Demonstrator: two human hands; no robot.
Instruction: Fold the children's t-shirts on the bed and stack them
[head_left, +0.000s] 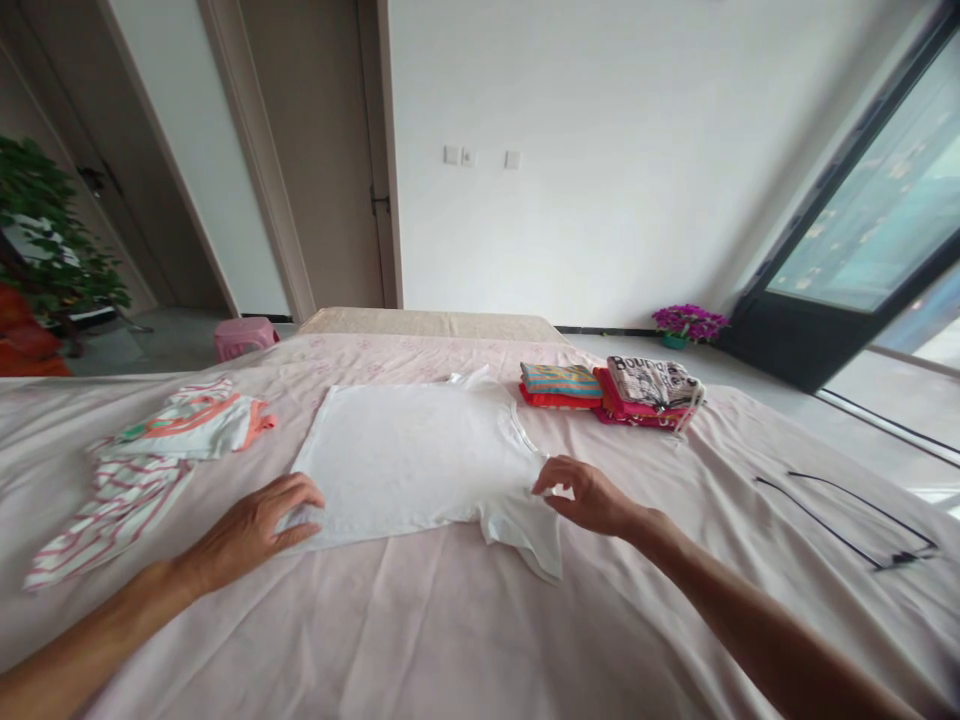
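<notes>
White shirt (405, 450) lies flat, sheet (405, 640) around its edges.

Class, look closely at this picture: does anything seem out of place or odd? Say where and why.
The glasses look odd: they lie with arms unfolded on the pink sheet, to the right of the white shirt, among cloth items. Nothing looks spilled.

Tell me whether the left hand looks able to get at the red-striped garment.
Likely yes: the red-striped garment lies nearby, left of the left hand, and only the pink sheet shows between them.
</notes>
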